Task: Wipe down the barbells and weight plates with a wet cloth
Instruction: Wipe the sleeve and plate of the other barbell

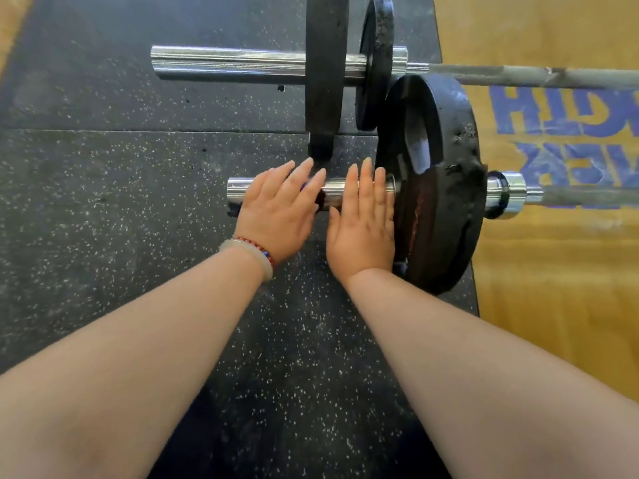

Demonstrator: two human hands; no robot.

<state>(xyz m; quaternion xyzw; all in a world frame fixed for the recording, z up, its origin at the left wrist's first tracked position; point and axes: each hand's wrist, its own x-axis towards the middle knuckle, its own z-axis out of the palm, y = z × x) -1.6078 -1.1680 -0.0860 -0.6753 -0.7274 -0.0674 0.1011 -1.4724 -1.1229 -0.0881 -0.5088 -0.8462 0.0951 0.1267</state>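
Speckled black rubber mat [103,202] fills most of the view, with a yellow platform [553,271] at right whose blue lettering is cut off. Far barbell [224,62] carries two black plates [326,63], tops out of frame. Near barbell sleeve [340,191] lies across the mat, with a chipped black plate [446,188] on it just right of my hands. My left hand [276,209] and right hand [363,229] both lie flat on the sleeve, fingers straight, gripping nothing. Bracelets [256,257] on my left wrist. A dark-blue scrap [320,200] peeks from under my left fingers; can't tell if it's cloth.
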